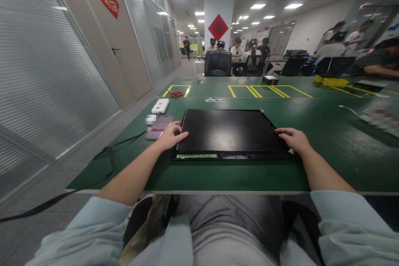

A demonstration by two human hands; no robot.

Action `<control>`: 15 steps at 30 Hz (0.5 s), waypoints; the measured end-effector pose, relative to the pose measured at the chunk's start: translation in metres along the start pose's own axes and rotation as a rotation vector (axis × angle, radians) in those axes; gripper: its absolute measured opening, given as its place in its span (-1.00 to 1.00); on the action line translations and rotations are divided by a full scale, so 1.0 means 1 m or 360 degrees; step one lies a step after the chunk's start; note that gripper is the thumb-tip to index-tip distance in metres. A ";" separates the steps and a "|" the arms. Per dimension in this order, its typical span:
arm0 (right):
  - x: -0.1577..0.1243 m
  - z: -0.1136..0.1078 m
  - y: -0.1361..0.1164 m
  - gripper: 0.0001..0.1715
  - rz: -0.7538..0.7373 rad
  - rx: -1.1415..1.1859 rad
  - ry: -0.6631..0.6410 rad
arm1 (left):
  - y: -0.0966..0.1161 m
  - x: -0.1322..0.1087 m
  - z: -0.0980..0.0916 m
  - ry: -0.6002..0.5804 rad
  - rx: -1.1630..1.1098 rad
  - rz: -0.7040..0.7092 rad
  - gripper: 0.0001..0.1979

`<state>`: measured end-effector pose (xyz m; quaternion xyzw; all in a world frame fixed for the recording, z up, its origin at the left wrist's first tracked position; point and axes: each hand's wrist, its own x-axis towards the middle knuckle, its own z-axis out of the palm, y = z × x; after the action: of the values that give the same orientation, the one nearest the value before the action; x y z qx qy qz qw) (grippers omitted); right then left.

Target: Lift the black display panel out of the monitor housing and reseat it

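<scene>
A flat black display panel (229,131) lies on the green table (327,133) in front of me, with a strip of green circuit board along its near edge. My left hand (171,135) rests on the panel's left edge, fingers curled against it. My right hand (294,138) lies on the panel's right near corner, fingers bent onto its surface. Neither hand lifts the panel.
A phone (158,126) and a white power bank (160,106) lie left of the panel, red scissors (176,94) farther back. A black cable (106,153) hangs off the left edge. A yellow tray (331,81) and several seated people are at the far side.
</scene>
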<state>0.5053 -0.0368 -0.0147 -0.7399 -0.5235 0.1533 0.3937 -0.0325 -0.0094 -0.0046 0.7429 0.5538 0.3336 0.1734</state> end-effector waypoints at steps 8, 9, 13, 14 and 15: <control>0.006 0.000 0.006 -0.58 -0.0062 -0.0114 -0.0030 | 0.001 -0.002 -0.001 -0.0008 -0.0029 0.0029 -0.53; 0.007 0.000 0.006 -0.56 -0.0060 -0.0130 -0.0025 | 0.001 -0.002 -0.001 -0.0007 -0.0033 0.0035 -0.54; 0.007 0.000 0.004 -0.54 -0.0066 -0.0121 -0.0008 | 0.002 -0.002 -0.001 0.0002 -0.0054 0.0067 -0.58; 0.007 0.000 0.004 -0.55 -0.0069 -0.0107 -0.0013 | 0.002 -0.002 -0.001 0.0006 -0.0062 0.0078 -0.59; 0.007 0.001 0.004 -0.55 -0.0068 -0.0094 -0.0020 | 0.003 -0.003 -0.001 0.0010 -0.0071 0.0088 -0.60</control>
<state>0.5102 -0.0308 -0.0168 -0.7388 -0.5459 0.1339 0.3717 -0.0318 -0.0128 -0.0032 0.7529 0.5261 0.3529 0.1787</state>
